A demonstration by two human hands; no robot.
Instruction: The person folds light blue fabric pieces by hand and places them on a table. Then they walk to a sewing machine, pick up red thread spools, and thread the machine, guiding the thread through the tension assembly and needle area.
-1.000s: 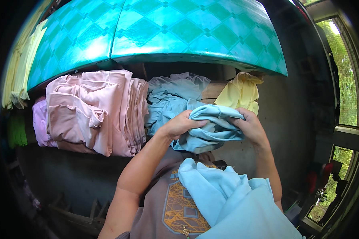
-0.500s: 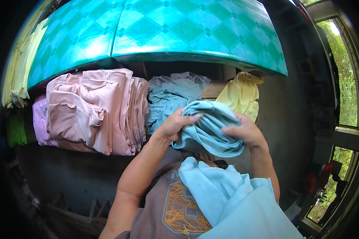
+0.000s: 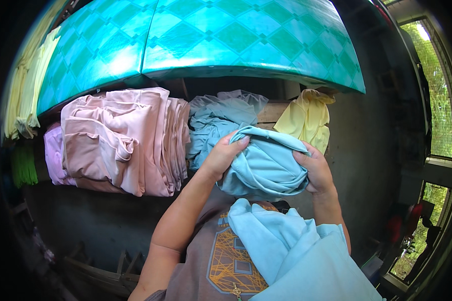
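Between my two hands a light blue cloth garment (image 3: 266, 165) is stretched out, its rim folded over in a loop and its middle bunched in folds. My left hand (image 3: 227, 156) grips its left edge with the thumb on top. At its right edge my right hand (image 3: 314, 168) pinches the rim, thumb inward. Another piece of light blue cloth (image 3: 296, 251) lies draped over my lap and right side. Just behind the held garment, a heap of crumpled blue cloth (image 3: 213, 120) sits at the left, partly covered by my left hand.
A stack of folded pink cloth (image 3: 120, 140) rests at the left, with lilac cloth (image 3: 55, 155) beside it. Yellow cloth (image 3: 309, 118) hangs at the back right. A table with a green checked cover (image 3: 226, 40) spans the far side. Windows (image 3: 439, 95) stand at the right.
The garment has been spread wider and its rim now lies flatter across the top. My right hand's thumb has moved from inside the folds to the right edge.
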